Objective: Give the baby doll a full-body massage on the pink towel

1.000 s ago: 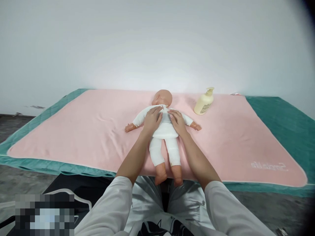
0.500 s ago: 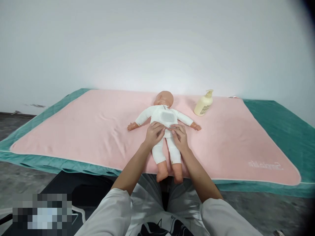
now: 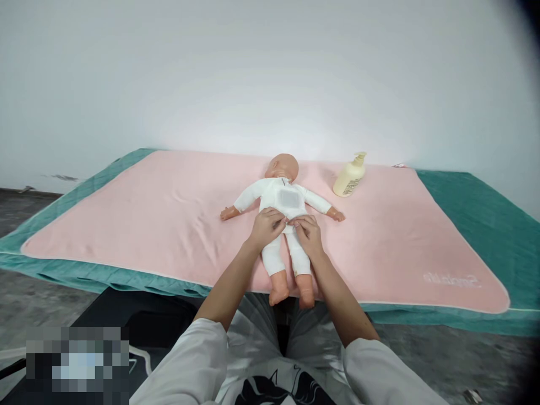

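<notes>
A baby doll (image 3: 273,194) in a white cloth suit lies stretched out on a pink mat (image 3: 139,219), its bald head toward the wall and its feet toward me. A pale grey rectangle shows on its upper torso. My left hand (image 3: 266,227) rests on the left of the doll's waist, thumb and fingers pinched together on the white cloth. Opposite it, my right hand (image 3: 309,233) is closed in the same pinch at the right of the waist. Both sets of fingertips almost meet at the midline. How much cloth lies between them is hidden.
A cream pump bottle (image 3: 350,175) stands on the mat to the doll's upper right. Under the mat, a green padded cover (image 3: 485,208) reaches the white wall (image 3: 270,73). Below left is a black seat-like surface (image 3: 139,315), beside a blurred-out patch.
Both hands stay pinched at the doll's waist, with the fingertips shifted only slightly. The whole view has moved a little; doll and bottle keep their places on the mat.
</notes>
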Tool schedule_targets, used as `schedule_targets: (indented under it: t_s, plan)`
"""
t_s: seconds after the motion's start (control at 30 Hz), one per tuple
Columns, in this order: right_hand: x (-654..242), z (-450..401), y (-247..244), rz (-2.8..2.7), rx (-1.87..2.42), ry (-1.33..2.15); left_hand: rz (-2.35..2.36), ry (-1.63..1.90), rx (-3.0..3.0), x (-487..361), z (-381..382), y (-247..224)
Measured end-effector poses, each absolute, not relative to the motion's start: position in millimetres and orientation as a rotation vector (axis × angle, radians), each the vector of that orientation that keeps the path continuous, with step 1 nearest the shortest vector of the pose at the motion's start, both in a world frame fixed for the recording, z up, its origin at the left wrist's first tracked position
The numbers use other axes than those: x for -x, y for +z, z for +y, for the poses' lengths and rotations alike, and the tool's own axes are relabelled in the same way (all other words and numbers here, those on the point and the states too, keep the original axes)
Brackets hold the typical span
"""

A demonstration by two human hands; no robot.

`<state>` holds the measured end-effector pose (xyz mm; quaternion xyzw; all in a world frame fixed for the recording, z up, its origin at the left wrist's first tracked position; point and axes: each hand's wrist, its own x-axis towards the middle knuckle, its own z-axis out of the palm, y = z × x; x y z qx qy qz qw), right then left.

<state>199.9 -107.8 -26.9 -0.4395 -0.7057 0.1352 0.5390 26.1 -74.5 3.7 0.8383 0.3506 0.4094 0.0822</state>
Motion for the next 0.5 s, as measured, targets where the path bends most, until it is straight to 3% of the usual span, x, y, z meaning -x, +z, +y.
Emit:
schedule_targets:
  t_s: [0.5]
  plan:
    - [-201.2,-109.6,-28.3,-1.698,1.018,0.256,1.079,1.415,-2.404,-23.0,-76.1,-2.7]
